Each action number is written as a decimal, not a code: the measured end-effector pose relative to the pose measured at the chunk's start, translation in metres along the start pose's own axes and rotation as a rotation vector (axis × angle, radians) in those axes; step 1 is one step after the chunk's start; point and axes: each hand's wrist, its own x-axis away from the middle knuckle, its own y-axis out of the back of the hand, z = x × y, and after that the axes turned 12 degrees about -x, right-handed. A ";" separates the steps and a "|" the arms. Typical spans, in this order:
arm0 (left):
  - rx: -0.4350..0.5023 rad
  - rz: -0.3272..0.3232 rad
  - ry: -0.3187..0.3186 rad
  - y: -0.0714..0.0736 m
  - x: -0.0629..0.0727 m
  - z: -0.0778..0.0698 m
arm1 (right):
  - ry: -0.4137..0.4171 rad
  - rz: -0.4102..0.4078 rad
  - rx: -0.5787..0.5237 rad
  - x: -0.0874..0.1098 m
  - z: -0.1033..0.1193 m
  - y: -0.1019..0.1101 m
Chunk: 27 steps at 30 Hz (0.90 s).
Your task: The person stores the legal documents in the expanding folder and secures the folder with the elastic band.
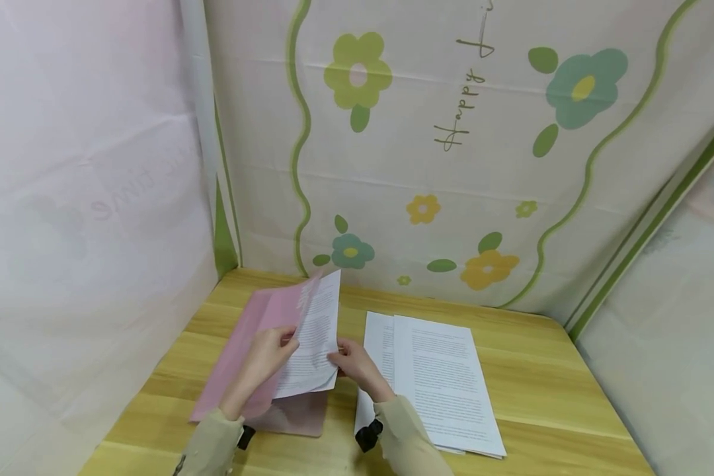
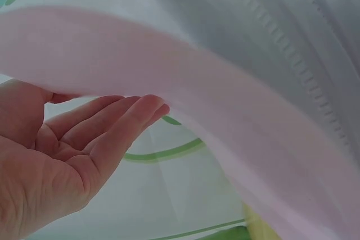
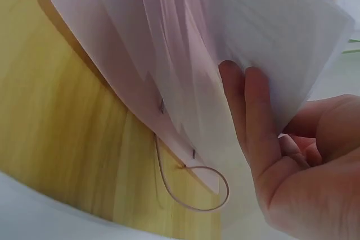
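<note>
On the left of the table a pink document folder (image 1: 238,360) lies opened. Its front cover is lifted at the right edge, where my left hand (image 1: 264,360) pinches it between thumb and fingers. In the left wrist view the cover's curved edge (image 2: 140,60) runs just above the fingers. Printed sheets of paper (image 1: 317,334) stand tilted inside the folder, their right edge sticking out. My right hand (image 1: 359,367) pinches that edge, with the thumb on one face and fingers on the other. An elastic cord (image 3: 197,210) loops from the folder's corner.
Two overlapping stacks of printed paper (image 1: 443,383) lie to the right of my right hand on the wooden table (image 1: 547,410). Flower-printed cloth (image 1: 416,152) hangs behind the table, and more cloth closes in both sides.
</note>
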 end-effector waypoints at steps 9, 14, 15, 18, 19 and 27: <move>-0.002 0.009 0.018 -0.002 -0.002 0.001 | -0.031 -0.062 0.033 0.008 0.016 -0.004; 0.000 -0.002 0.009 -0.002 -0.002 0.002 | -0.031 -0.113 0.057 0.008 0.020 -0.004; 0.001 -0.004 0.007 -0.001 -0.002 0.001 | -0.025 -0.111 0.052 0.007 0.020 -0.004; 0.009 -0.003 0.003 -0.001 -0.001 0.000 | -0.005 -0.094 0.047 0.003 0.013 -0.003; 0.012 -0.001 0.003 0.000 0.000 0.000 | 0.003 -0.087 0.046 0.003 0.013 -0.003; 0.030 0.001 0.001 0.000 0.002 -0.001 | 0.009 -0.069 0.016 0.001 0.010 -0.007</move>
